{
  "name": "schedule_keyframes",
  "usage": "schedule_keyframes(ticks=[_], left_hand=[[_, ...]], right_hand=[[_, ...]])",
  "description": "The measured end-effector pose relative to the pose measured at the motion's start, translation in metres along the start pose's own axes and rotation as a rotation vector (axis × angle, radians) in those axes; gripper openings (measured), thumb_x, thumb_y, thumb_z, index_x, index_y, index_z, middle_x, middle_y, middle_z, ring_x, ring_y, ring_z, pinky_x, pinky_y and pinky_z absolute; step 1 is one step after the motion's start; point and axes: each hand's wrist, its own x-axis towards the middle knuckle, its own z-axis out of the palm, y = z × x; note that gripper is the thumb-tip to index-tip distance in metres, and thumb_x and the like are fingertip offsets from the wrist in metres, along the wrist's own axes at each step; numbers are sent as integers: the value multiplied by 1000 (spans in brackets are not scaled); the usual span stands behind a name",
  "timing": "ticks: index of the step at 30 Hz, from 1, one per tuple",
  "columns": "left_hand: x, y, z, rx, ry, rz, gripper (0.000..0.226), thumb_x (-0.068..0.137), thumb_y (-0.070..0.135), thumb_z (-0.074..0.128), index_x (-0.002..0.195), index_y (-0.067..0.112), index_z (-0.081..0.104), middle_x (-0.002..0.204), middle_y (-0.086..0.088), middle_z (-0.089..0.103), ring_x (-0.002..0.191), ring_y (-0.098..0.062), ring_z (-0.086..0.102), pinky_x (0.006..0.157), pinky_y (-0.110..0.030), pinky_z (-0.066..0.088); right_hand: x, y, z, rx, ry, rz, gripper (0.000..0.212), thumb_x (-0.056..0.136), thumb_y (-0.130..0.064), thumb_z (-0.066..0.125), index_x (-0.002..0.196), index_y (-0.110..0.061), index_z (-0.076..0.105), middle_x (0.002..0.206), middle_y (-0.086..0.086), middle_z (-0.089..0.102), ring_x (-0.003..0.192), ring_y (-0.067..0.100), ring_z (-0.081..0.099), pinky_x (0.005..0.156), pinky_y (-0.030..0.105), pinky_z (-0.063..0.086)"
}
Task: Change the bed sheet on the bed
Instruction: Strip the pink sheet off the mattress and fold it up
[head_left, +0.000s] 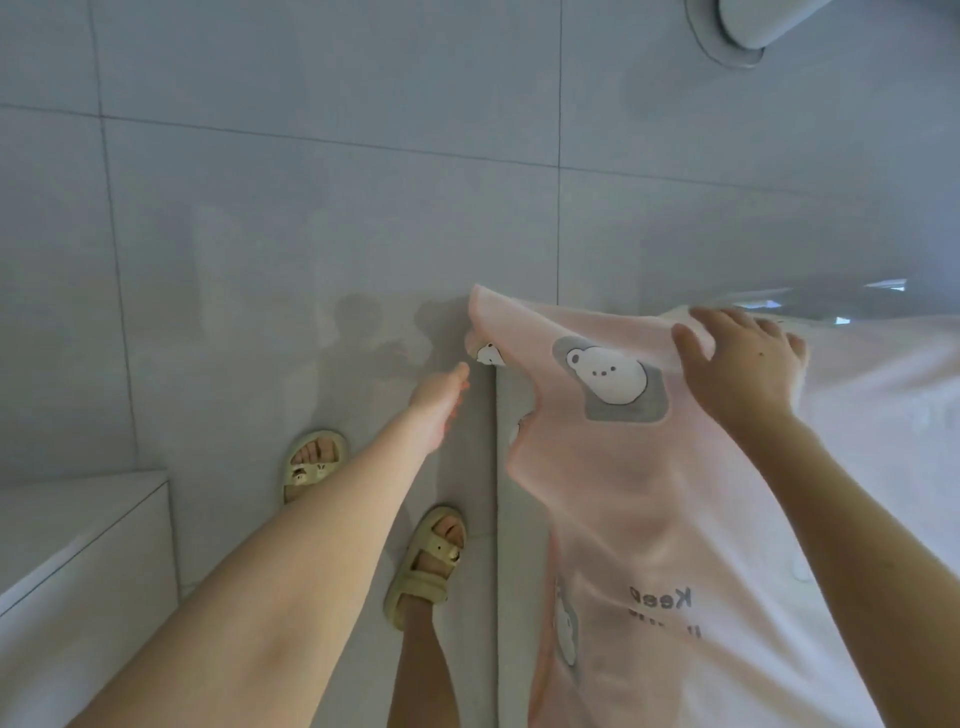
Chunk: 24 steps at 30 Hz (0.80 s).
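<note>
**A:** Left hand (439, 395) first. The arm is at full reach and the fingers are stretched toward the sheet (623, 493) where its corner hangs off the bed (519, 519). The tips are right at the cloth, but I can't tell whether they've pinched it.

**B:** The right hand (743, 364) is easier to read. It's up on top, fingers bent over the far edge, thumb spread across the near face, gripping a fold.

**A:** So how does it handle?

**B:** Soft and light, I'd say. It sags and ripples between the hands with no stiffness at all. It looks smooth too, so I'd expect it to slide easily over the mattress (883, 415). It won't break, but a loose pinch could slip.

**A:** Where's the best place to take hold?

**B:** The corners and the hem. I'd bunch a good fold there, because a flat palm would only push it around.

**A:** And the look of it?

**B:** Pale pink, with a white bear (608, 374) on a grey patch and a smaller bear at the hanging corner. There's dark lettering lower down that reads backwards.

**A:** And where is it lying?

**B:** It's draped over the near corner of the bed. One flap hangs down the grey side above the tiled floor (311, 208), just beside the sandals (431, 566).
</note>
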Motion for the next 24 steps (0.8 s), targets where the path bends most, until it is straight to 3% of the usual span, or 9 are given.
schedule_keyframes(ticks=[4,7,9,11,14,16,18,21,24], left_hand=[[23,22,22,-117,-53,4,62,89,67,39,123,19,57,125,1,53,118,-18,45,103,-36,32],[51,39,35,-191,-82,-55,79,83,75,36,141,21,41,144,-2,41,133,-21,36,112,-42,24],[67,47,39,-206,-112,-76,70,87,66,43,137,18,43,136,-4,46,121,-20,44,104,-36,31],[81,52,43,-193,-105,-61,43,92,45,52,126,19,47,119,-5,50,94,-19,47,75,-27,35],[105,50,44,-106,-102,-89,40,91,31,57,124,12,49,92,-4,60,64,-19,51,48,-26,34],[121,43,46,-120,-127,-178,46,84,38,62,118,9,52,81,-10,62,70,-26,55,66,-33,47],[129,38,50,-179,-131,-258,44,79,41,65,109,11,55,85,-12,62,82,-29,51,87,-40,41],[147,39,51,-359,-87,-137,11,81,22,64,75,14,62,51,-1,63,68,-21,52,50,-22,43],[155,52,38,-426,63,84,10,69,9,71,66,14,63,65,-1,61,64,-18,55,45,-20,43]], right_hand=[[-3,44,18,50,-153,77,69,82,-65,15,130,-33,54,139,-8,52,130,21,40,110,42,19],[-9,45,46,78,-31,67,71,81,-63,11,123,-34,60,134,-10,55,130,19,39,112,44,17],[-12,40,62,102,81,61,63,88,-56,15,119,-31,64,130,-6,59,127,21,41,111,48,18],[-10,38,71,136,167,42,56,92,-49,19,114,-28,67,123,-4,63,123,22,45,109,52,20],[-8,39,78,170,247,19,51,94,-45,23,111,-27,68,117,-4,65,118,23,49,107,55,24],[-7,40,82,180,285,7,50,95,-44,24,109,-27,69,116,-4,66,117,23,50,105,56,25],[-7,40,85,185,311,-5,49,95,-44,25,108,-26,69,114,-4,66,116,24,51,105,56,26],[-7,42,89,183,348,-24,50,96,-44,24,107,-26,70,112,-4,67,114,24,51,104,56,26],[-4,41,89,195,355,-22,50,96,-43,25,103,-24,71,109,-3,68,112,26,52,103,56,27]])
